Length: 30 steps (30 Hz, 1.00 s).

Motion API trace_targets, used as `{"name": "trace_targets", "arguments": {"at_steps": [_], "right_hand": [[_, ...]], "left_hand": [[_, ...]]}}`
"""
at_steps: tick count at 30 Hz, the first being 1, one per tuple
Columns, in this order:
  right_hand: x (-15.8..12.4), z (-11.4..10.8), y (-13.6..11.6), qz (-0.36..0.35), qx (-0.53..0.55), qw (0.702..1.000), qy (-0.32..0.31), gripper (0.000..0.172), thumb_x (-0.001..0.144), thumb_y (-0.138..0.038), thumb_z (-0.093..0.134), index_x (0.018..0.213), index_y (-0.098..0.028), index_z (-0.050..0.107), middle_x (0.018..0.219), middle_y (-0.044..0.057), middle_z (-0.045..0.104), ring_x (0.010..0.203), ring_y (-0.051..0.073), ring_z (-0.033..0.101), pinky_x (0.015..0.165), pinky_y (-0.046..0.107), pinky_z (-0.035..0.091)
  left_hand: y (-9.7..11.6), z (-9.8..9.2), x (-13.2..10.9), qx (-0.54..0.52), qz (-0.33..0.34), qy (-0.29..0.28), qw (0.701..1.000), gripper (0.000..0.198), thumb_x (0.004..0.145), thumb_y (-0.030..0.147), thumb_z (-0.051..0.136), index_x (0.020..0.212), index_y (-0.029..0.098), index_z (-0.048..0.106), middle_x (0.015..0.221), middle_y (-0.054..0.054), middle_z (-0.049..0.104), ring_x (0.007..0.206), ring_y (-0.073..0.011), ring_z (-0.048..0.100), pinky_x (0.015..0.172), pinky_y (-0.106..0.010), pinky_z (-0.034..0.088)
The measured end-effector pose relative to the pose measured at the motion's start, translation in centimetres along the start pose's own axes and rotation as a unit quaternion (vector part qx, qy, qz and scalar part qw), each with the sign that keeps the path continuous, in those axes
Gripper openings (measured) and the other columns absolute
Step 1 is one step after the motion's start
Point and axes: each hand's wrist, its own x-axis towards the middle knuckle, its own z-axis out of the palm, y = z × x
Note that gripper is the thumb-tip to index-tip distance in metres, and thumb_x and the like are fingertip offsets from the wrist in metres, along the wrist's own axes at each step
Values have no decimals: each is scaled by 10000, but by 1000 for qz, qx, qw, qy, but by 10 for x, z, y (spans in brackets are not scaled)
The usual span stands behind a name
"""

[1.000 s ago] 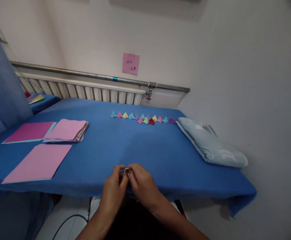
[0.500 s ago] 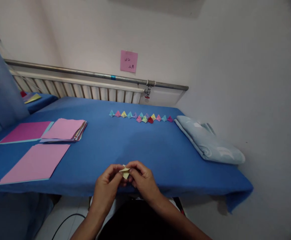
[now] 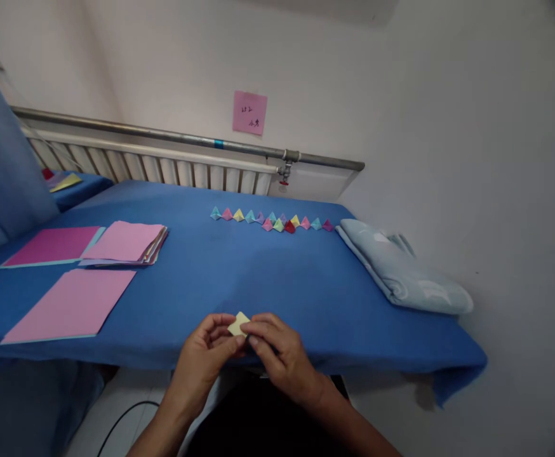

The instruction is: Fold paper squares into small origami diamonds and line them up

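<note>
A small folded piece of pale yellow paper (image 3: 238,324) is pinched between both hands at the near edge of the blue-covered table (image 3: 239,273). My left hand (image 3: 206,358) grips it from the left with curled fingers. My right hand (image 3: 280,355) pinches it from the right, fingertips meeting the left hand's. A row of several small folded paper shapes (image 3: 272,221) in mixed colours lies at the far side of the table, well beyond my hands.
A pink sheet (image 3: 70,304), a magenta sheet (image 3: 51,245) and a stack of coloured paper (image 3: 127,244) lie at the left. A folded pale blue cloth (image 3: 401,273) rests at the right edge. A radiator (image 3: 163,168) and a pink wall note (image 3: 249,112) are behind.
The yellow paper shows more above my fingers now, turned flatter. Both hands have shifted slightly toward me and stayed together.
</note>
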Motion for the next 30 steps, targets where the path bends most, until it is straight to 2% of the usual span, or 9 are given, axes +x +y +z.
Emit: {"name": "trace_targets", "arguments": {"at_steps": [3, 5, 7, 11, 16, 21, 26, 30], "right_hand": [[1, 1, -4, 146, 103, 983, 27, 201, 885, -243, 498, 1038, -204, 622, 848, 20, 625, 766, 145, 595, 712, 269, 487], [3, 1, -8, 200, 130, 971, 9, 172, 868, -281, 534, 959, -193, 651, 802, 6, 621, 730, 136, 581, 695, 257, 470], [4, 1, -10, 201, 120, 972, -11, 145, 834, -287, 582, 876, -190, 680, 804, 7, 617, 752, 138, 569, 714, 257, 451], [3, 0, -13, 177, 100, 979, -1, 112, 811, -272, 609, 793, -200, 693, 774, -1, 586, 755, 136, 549, 710, 253, 430], [-1, 1, -13, 160, 112, 981, 7, 138, 834, -283, 599, 790, -201, 701, 780, 10, 618, 773, 141, 563, 739, 262, 428], [0, 1, -15, 203, 121, 971, 21, 122, 791, -253, 611, 712, -188, 678, 734, -7, 598, 725, 129, 549, 708, 246, 413], [6, -2, -18, 288, 160, 944, 20, 154, 770, -298, 591, 683, -177, 633, 632, -30, 552, 623, 107, 493, 619, 227, 385], [6, -2, -14, 368, 236, 899, 32, 213, 742, -361, 614, 660, -167, 586, 556, -47, 482, 502, 72, 392, 487, 201, 301]], "left_hand": [[-3, -1, -2, 32, 33, -18, 999, 407, 621, 266, 774, 954, 183, 554, 762, 27, 680, 678, -99, 622, 676, -218, 493], [-4, -1, -4, 62, 48, -24, 997, 402, 650, 278, 750, 985, 195, 544, 816, 14, 691, 733, -118, 639, 721, -244, 499], [-5, -1, -7, 106, 57, -31, 992, 396, 689, 315, 720, 1023, 203, 537, 883, -7, 700, 802, -146, 651, 768, -280, 502], [-6, -3, -12, 197, 85, -33, 976, 379, 736, 364, 677, 1059, 224, 536, 961, -19, 697, 877, -171, 646, 823, -316, 491], [-7, -6, -14, 253, 98, -37, 962, 356, 762, 401, 645, 1055, 230, 537, 909, -9, 694, 851, -175, 637, 805, -317, 481], [-5, -5, -12, 245, 70, -52, 965, 312, 768, 380, 635, 1022, 219, 550, 865, -2, 680, 807, -165, 627, 762, -295, 468], [1, 0, -12, 187, 9, -76, 979, 347, 668, 320, 700, 960, 191, 566, 723, 28, 628, 706, -150, 606, 689, -275, 460], [7, 4, -13, 136, -71, -126, 980, 351, 710, 497, 642, 787, 161, 579, 685, 1, 627, 614, -138, 600, 623, -277, 476]]}}
